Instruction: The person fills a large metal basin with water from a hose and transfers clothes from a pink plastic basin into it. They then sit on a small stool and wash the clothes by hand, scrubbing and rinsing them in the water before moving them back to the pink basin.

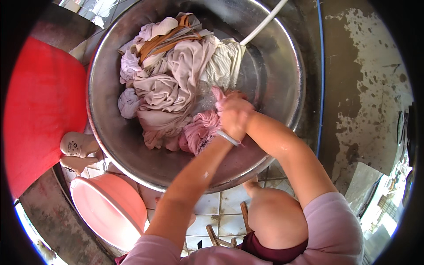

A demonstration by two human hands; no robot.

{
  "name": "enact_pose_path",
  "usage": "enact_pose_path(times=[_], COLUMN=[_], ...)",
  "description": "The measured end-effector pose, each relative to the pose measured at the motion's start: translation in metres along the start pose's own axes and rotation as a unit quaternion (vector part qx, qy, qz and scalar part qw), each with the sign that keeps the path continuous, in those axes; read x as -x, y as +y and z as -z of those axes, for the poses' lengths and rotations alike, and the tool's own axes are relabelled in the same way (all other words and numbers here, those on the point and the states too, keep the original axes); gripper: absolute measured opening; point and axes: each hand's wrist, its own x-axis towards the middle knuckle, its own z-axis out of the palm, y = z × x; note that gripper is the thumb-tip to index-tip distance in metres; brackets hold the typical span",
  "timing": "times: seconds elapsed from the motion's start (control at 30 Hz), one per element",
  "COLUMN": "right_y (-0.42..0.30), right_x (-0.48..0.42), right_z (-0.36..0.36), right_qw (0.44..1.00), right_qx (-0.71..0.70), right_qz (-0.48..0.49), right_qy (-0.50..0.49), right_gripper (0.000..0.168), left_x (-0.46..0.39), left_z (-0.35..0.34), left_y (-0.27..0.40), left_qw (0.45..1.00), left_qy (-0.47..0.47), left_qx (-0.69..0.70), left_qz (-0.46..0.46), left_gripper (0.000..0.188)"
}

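A large round metal basin (pixel 116 145) holds wet laundry. Near its lower right, my left hand (pixel 232 121), with a pale bangle on the wrist, and my right hand (pixel 243 102) press close together on a pink cloth (pixel 202 127). Both hands are somewhat blurred, and one partly hides the other. A piece of the pink cloth sticks out above them. Left of the hands lie a heap of beige-pink fabric (pixel 162 92), a brown-orange garment (pixel 159 43) and pale lilac cloths (pixel 129 66). Just above the hands is a striped cream cloth (pixel 223 63) in a little water.
A white hose (pixel 265 21) reaches over the basin's upper right rim. A pink plastic tub (pixel 109 208) stands tilted at lower left, beside beige clogs (pixel 78 145) and a large red object (pixel 43 116). A blue hose (pixel 321 79) runs along the wet floor at right.
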Motion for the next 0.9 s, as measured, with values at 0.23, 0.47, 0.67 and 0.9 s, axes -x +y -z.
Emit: enact_pose_path(times=[0.23,0.47,0.67,0.9], right_y=[0.055,-0.008,0.013,-0.052], right_x=[-0.017,0.023,0.023,0.062], right_z=[0.042,0.02,0.01,0.025], right_qw=[0.818,0.963,0.914,0.893], right_qx=[-0.517,-0.248,-0.364,-0.403], right_qz=[-0.227,-0.086,-0.147,-0.152], right_qy=[-0.112,0.056,0.101,0.129], right_gripper=[0.015,0.038,0.05,0.049], left_x=[0.061,0.081,0.102,0.083], left_z=[0.072,0.066,0.114,0.116], left_y=[-0.11,-0.116,-0.069,-0.003], left_qw=[0.809,0.923,0.888,0.623], left_qy=[-0.168,-0.149,0.007,0.123], left_qx=[-0.471,-0.321,0.086,0.441], left_qz=[0.31,0.152,0.452,0.635], left_gripper=[0.041,0.035,0.041,0.05])
